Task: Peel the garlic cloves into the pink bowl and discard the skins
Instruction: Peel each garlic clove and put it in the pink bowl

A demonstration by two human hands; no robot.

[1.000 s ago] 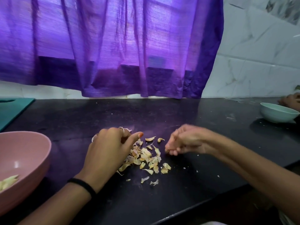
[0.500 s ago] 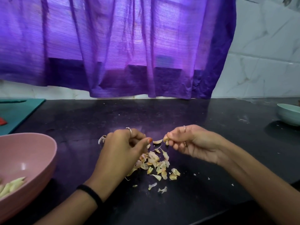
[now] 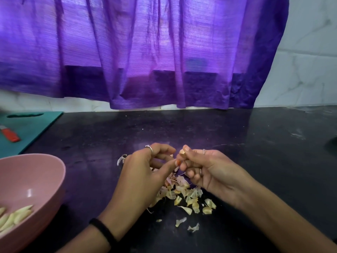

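- Garlic clove (image 3: 182,152): held above the black counter (image 3: 237,143), over the skin pile (image 3: 184,194), between both hands. Only its pale tip shows; rest hidden by fingers.
- R hand (image 3: 206,170): fingers curled, thumb and forefinger pinching the clove near its top. Grip tight, no visible gap.
- L hand (image 3: 145,170): fingers curled, thumb tip against the clove/R fingers. Cannot tell whether it has hold of a skin flap or only touches.
- Pink bowl (image 3: 45,170): at L edge of counter, well apart from the hands; peeled cloves (image 3: 16,215) lie inside.
- Handling, judged: clove is light, small, firm; likely slippery once bare. Skin is thin, papery, brittle, tears into flakes.
- Hold point, judged: pinch clove body w/ R hand; catch loose skin at the tip w/ L thumbnail, pull lengthwise.
- Risk: excess squeeze may shoot the clove out; flakes drift easily.
- Other items: teal board (image 3: 32,128) w/ orange-handled tool (image 3: 10,135) far L; purple curtain (image 3: 145,52) behind.
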